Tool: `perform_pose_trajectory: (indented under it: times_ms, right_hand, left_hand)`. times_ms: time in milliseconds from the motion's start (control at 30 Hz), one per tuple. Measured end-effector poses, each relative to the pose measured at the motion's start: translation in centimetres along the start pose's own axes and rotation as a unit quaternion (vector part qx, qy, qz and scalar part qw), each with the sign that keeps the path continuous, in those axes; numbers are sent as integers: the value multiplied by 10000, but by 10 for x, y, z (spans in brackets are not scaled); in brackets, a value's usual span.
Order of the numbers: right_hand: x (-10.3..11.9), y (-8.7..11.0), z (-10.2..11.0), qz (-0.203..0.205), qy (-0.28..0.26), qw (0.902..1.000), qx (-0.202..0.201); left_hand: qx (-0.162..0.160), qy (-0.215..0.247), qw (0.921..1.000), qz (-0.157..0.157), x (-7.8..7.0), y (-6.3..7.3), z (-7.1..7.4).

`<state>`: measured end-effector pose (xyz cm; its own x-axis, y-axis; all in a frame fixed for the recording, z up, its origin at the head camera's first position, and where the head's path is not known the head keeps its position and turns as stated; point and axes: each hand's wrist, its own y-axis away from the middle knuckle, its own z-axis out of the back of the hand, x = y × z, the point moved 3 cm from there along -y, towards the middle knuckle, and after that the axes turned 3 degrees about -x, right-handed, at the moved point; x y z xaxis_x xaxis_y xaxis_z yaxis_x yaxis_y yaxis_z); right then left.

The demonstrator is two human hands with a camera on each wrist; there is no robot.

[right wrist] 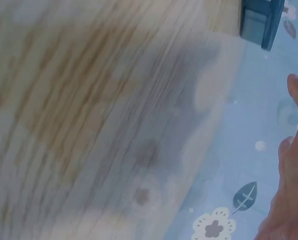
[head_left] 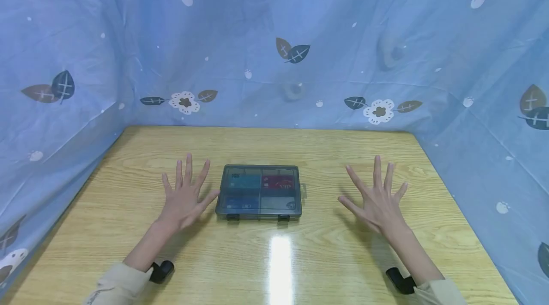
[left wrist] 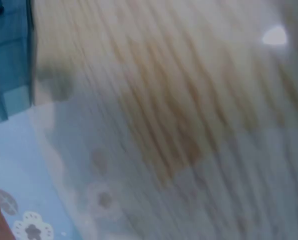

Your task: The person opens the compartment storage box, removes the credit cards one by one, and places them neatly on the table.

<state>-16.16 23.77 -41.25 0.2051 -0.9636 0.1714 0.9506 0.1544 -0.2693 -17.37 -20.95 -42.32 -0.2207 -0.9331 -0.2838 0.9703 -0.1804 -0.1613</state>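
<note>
A closed, clear grey plastic case (head_left: 259, 191) lies flat near the middle of the table. Through its lid several cards show, teal, red, blue and pale. Two dark latches are on its near edge. To its left my left hand (head_left: 184, 202) is spread with straight fingers, its thumb tip close to the case; whether they touch I cannot tell. My right hand (head_left: 377, 200) is spread likewise to the right, apart from the case, and holds nothing. Both wrist views catch a corner of the case (left wrist: 11, 60); the right one also shows part of my right hand (right wrist: 293, 170).
The light wood table (head_left: 274, 147) is bordered at the back and sides by a blue cloth (head_left: 240, 24) printed with leaves and flowers. A bright reflection lies on the table's near part. Black wrist mounts (head_left: 162, 271) sit under both forearms.
</note>
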Motion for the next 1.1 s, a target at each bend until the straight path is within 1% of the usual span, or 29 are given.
perform_pose_trajectory:
  times_ms: [133, 233, 367, 433, 500, 567, 667, 733, 800, 833, 867, 933, 967, 1000, 1033, 1100]
  right_hand:
    - [7, 4, 2, 141, 74, 9999, -39]
    - [13, 7, 3, 283, 93, 9995, -84]
    - [23, 13, 3, 501, 80, 9986, -125]
    - [29, 17, 2, 632, 70, 9979, -128]
    - [36, 21, 1, 779, -3, 9969, -78]
    - [44, 25, 0, 951, -204, 9952, 58]
    - [55, 31, 0, 1150, -873, 9886, 428]
    - [63, 35, 1, 1210, -1501, 9785, 727]
    - [69, 39, 0, 1198, -2226, 9626, 977]
    - [72, 40, 0, 1207, -2546, 9537, 1053]
    - [74, 40, -1, 1174, -2895, 9429, 1154]
    - [78, 41, -3, 1042, -3579, 9175, 1387]
    - [79, 40, -4, 995, -3907, 9022, 1534]
    - [80, 40, -5, 924, -4235, 8846, 1720]
    - [81, 39, -6, 821, -4597, 8625, 1950]
    - [84, 38, -9, 534, -5283, 8111, 2454]
  left_hand:
    - [48, 116, 9991, -408, -9, 0, -1]
    - [82, 277, 9967, -762, -13, 1, 0]
    - [212, 650, 9902, -1217, -17, 3, 2]
    - [337, 893, 9864, -1340, -17, 4, 3]
    - [485, 1217, 9805, -1466, -16, 4, 3]
    - [598, 1591, 9733, -1543, -13, 4, 2]
    - [721, 2192, 9588, -1658, -9, 3, 0]
    - [724, 2530, 9494, -1712, -6, 1, 0]
    - [773, 2820, 9406, -1725, -4, 1, -1]
    - [773, 2896, 9379, -1745, -3, 1, 0]
    - [776, 2944, 9359, -1773, -3, 0, 0]
    - [826, 3011, 9325, -1816, -3, 0, 0]
    - [865, 3067, 9303, -1819, -3, 0, 0]
    - [881, 3079, 9292, -1845, -4, 0, 0]
    - [891, 3068, 9288, -1878, -4, 0, 0]
    - [948, 3137, 9262, -1865, -3, -1, -1]
